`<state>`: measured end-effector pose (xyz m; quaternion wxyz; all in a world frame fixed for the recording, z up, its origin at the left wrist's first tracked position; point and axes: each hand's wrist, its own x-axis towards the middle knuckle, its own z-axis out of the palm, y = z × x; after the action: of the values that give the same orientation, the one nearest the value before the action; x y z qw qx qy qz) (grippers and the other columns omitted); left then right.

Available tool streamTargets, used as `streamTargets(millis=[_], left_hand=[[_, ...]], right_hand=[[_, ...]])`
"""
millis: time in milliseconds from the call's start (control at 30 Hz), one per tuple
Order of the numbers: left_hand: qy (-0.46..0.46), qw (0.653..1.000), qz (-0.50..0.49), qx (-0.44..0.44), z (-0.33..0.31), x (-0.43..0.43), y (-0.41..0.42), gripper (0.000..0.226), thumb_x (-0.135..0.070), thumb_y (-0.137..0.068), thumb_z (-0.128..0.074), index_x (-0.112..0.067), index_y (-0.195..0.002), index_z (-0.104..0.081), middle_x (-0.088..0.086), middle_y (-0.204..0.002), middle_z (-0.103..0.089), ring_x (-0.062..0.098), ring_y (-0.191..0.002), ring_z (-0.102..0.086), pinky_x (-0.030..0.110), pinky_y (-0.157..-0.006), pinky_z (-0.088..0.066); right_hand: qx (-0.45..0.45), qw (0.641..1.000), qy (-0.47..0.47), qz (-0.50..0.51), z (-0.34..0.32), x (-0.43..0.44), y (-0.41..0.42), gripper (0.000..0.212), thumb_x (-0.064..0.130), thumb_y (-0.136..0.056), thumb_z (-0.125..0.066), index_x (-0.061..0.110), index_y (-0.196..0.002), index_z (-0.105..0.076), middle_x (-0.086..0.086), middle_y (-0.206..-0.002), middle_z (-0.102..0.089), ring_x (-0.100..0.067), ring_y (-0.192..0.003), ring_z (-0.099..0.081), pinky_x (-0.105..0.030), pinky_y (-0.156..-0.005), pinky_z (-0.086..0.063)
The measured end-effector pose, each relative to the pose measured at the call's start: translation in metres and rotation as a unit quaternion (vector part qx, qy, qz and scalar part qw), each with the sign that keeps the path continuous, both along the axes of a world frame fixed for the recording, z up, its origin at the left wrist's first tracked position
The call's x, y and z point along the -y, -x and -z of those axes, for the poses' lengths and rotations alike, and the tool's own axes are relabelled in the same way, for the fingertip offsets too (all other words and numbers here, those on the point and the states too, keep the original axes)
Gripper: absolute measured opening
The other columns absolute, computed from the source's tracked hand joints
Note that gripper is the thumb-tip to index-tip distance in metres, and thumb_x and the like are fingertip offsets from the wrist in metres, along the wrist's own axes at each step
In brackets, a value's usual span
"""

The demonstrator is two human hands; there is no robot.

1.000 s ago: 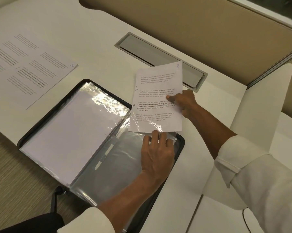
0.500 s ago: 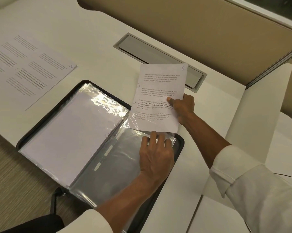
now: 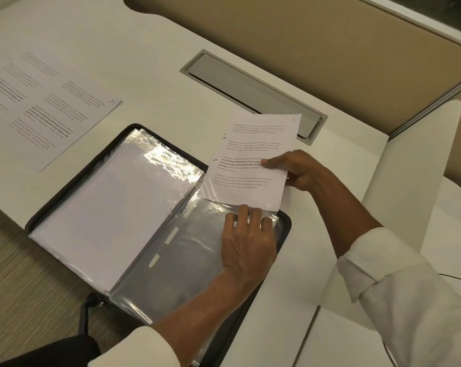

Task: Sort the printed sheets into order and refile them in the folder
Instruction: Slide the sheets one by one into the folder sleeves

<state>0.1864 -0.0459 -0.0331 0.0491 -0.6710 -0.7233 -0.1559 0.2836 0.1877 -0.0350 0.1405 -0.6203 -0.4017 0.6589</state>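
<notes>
In the open zip folder (image 3: 77, 178), the slippery clear sleeve (image 3: 187, 260) is pressed flat by the left hand (image 3: 247, 242), fingers spread; the light, floppy printed sheet (image 3: 253, 154), bottom edge apparently entering the sleeve mouth, is pinched mid-edge by the right hand (image 3: 301, 170).

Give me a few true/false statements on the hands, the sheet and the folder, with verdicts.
1. The right hand pinches the printed sheet at its right edge. True.
2. The folder is zipped shut. False: it lies open on the desk.
3. The left hand rests on a clear sleeve. True.
4. The sheet is wholly inside the sleeve. False: most of it sticks out.
5. No other paper lies on the desk. False: loose sheets lie left of the folder.
</notes>
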Motion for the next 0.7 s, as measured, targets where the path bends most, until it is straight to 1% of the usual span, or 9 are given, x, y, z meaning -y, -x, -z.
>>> streamTargets(millis=[100, 233, 300, 333, 433, 500, 567, 600, 700], left_hand=[[-0.002, 1.0, 0.006, 0.0, 0.0, 0.0, 0.0, 0.022, -0.025, -0.092, -0.076, -0.007, -0.103, -0.074, 0.016, -0.111, -0.075, 0.037, -0.11, -0.069, 0.048, -0.086, -0.059], [0.003, 1.0, 0.007, 0.007, 0.0, -0.001, 0.0, 0.023, -0.029, -0.092, -0.076, -0.009, -0.104, -0.072, 0.014, -0.111, -0.074, 0.035, -0.109, -0.068, 0.048, -0.088, -0.059], [0.002, 1.0, 0.005, 0.007, 0.001, -0.002, 0.001, 0.023, -0.03, -0.092, -0.076, -0.01, -0.101, -0.072, 0.014, -0.11, -0.074, 0.034, -0.108, -0.068, 0.047, -0.088, -0.059], [0.002, 1.0, 0.004, 0.008, 0.002, -0.003, 0.001, 0.024, -0.033, -0.093, -0.075, -0.01, -0.1, -0.072, 0.014, -0.11, -0.074, 0.034, -0.108, -0.068, 0.047, -0.088, -0.059], [0.006, 1.0, 0.005, 0.028, 0.007, -0.004, 0.001, 0.039, -0.049, -0.099, -0.067, -0.011, -0.099, -0.074, 0.013, -0.111, -0.075, 0.033, -0.107, -0.069, 0.046, -0.088, -0.059], [-0.001, 0.998, 0.015, 0.062, 0.013, -0.005, 0.006, 0.045, -0.052, -0.102, -0.06, -0.01, -0.099, -0.075, 0.013, -0.111, -0.074, 0.032, -0.108, -0.067, 0.046, -0.087, -0.058], [-0.011, 0.994, 0.018, 0.109, 0.021, -0.005, 0.018, 0.046, -0.051, -0.104, -0.057, -0.008, -0.102, -0.074, 0.014, -0.116, -0.073, 0.032, -0.113, -0.065, 0.048, -0.09, -0.057], [-0.006, 0.992, 0.017, 0.128, 0.026, -0.006, 0.025, 0.048, -0.052, -0.105, -0.056, -0.008, -0.106, -0.073, 0.015, -0.122, -0.071, 0.033, -0.119, -0.063, 0.05, -0.094, -0.056], [0.04, 0.99, 0.015, 0.134, 0.039, -0.004, 0.049, 0.058, -0.059, -0.106, -0.049, -0.009, -0.127, -0.067, 0.018, -0.15, -0.056, 0.034, -0.145, -0.047, 0.054, -0.115, -0.046]], right_hand=[[0.001, 1.0, 0.003, -0.007, -0.004, -0.001, -0.007, 0.051, 0.006, -0.073, -0.093, 0.015, -0.119, -0.073, -0.006, -0.11, -0.081, -0.032, -0.106, -0.075, -0.05, -0.091, -0.063], [0.023, 1.0, -0.003, 0.005, -0.004, 0.009, -0.004, 0.045, 0.005, -0.073, -0.093, 0.014, -0.112, -0.073, -0.007, -0.11, -0.079, -0.03, -0.1, -0.075, -0.042, -0.074, -0.063], [0.027, 0.999, 0.002, 0.021, -0.001, 0.015, -0.004, 0.045, 0.005, -0.071, -0.095, 0.013, -0.11, -0.074, -0.008, -0.108, -0.079, -0.031, -0.099, -0.075, -0.041, -0.072, -0.062], [0.028, 0.999, 0.01, 0.026, 0.0, 0.019, -0.005, 0.045, 0.004, -0.07, -0.095, 0.012, -0.109, -0.074, -0.008, -0.107, -0.08, -0.031, -0.098, -0.075, -0.041, -0.071, -0.062], [0.03, 0.998, 0.046, 0.031, 0.005, 0.035, -0.006, 0.04, 0.003, -0.07, -0.095, 0.011, -0.104, -0.075, -0.01, -0.105, -0.079, -0.031, -0.095, -0.074, -0.037, -0.068, -0.06], [0.037, 0.997, 0.063, 0.035, 0.009, 0.045, -0.007, 0.038, 0.003, -0.07, -0.095, 0.01, -0.102, -0.074, -0.012, -0.105, -0.078, -0.032, -0.096, -0.073, -0.039, -0.071, -0.061], [0.035, 0.996, 0.065, 0.045, 0.013, 0.051, -0.01, 0.041, 0.002, -0.068, -0.096, 0.008, -0.104, -0.075, -0.013, -0.105, -0.079, -0.033, -0.098, -0.074, -0.043, -0.079, -0.063], [0.031, 0.996, 0.064, 0.044, 0.014, 0.053, -0.012, 0.043, 0.001, -0.067, -0.096, 0.007, -0.105, -0.076, -0.013, -0.105, -0.08, -0.033, -0.098, -0.075, -0.044, -0.082, -0.064], [0.021, 0.998, 0.055, 0.024, 0.012, 0.058, -0.015, 0.046, 0.0, -0.066, -0.095, 0.008, -0.107, -0.077, -0.01, -0.102, -0.081, -0.032, -0.096, -0.077, -0.043, -0.078, -0.065]])
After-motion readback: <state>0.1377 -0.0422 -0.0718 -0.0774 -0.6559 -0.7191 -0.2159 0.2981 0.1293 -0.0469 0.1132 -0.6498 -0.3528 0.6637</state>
